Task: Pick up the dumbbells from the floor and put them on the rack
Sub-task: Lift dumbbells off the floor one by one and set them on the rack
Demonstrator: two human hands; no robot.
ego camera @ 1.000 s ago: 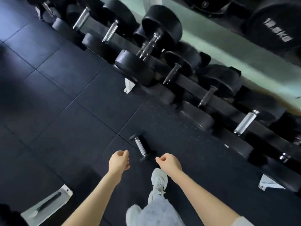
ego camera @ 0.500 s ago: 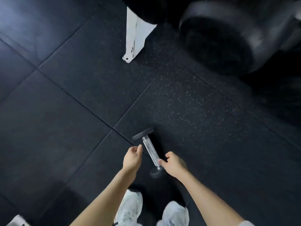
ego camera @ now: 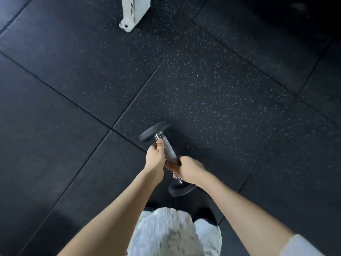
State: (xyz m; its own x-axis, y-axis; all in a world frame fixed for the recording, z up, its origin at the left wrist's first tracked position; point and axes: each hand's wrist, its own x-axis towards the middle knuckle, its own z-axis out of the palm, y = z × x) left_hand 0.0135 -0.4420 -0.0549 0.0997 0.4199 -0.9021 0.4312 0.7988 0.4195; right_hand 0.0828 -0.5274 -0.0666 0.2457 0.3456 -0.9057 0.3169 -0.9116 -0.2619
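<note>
The left hand (ego camera: 155, 157) is curled round the knurled chrome handle of the dumbbell (ego camera: 167, 145), thumb lying along the bar towards its far end. Just beside it, nearer the body, the right hand (ego camera: 190, 168) grips the same handle with its fingers wrapped over the bar, the two hands touching or nearly so. One black disc-shaped head sits just beyond the left thumb; the other shows below the right wrist. Whether the dumbbell rests on the black speckled rubber floor (ego camera: 221, 89) or hangs just above it cannot be told. Beneath the forearms, close to the body, are light ribbed trousers (ego camera: 169, 231). Far ahead of the hands, well apart from the dumbbell, stands a white metal foot (ego camera: 134, 13) with a bolt hole.
</note>
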